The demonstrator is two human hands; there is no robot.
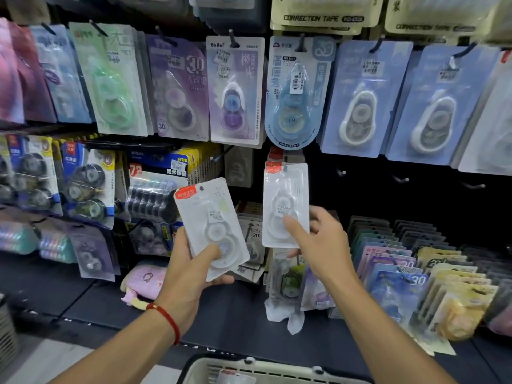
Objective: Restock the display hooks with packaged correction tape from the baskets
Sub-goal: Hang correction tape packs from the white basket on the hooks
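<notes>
My left hand [194, 270] holds a clear pack of correction tape [212, 228]. My thumb lies across the front of it, low down, and my fingers curl round the back. The pack tilts a little to the left. It has a red tag in its top corner and a small white sticker in the middle. A red string [166, 318] goes round my left wrist.

My right hand [318, 239] holds a second clear pack [285, 203]. My thumb presses on the front near the bottom and my fingers are behind it. This pack stands almost straight up, in front of the dark wall of the rack. Its top is up by a hook, but I cannot tell if it is on the hook.

To the right of that pack I see bare hooks [400, 178] sticking out of the dark wall. Above them hangs a row of packs, purple ones [235, 90] and blue ones [363, 98].

Low on the right, more packs stand in rows on the shelf [401, 273]. On the left hang packs of black tape rolls [88, 184].

A white basket [249, 370] sits at the bottom, right under my arms. A pack with a red tag lies inside it.
</notes>
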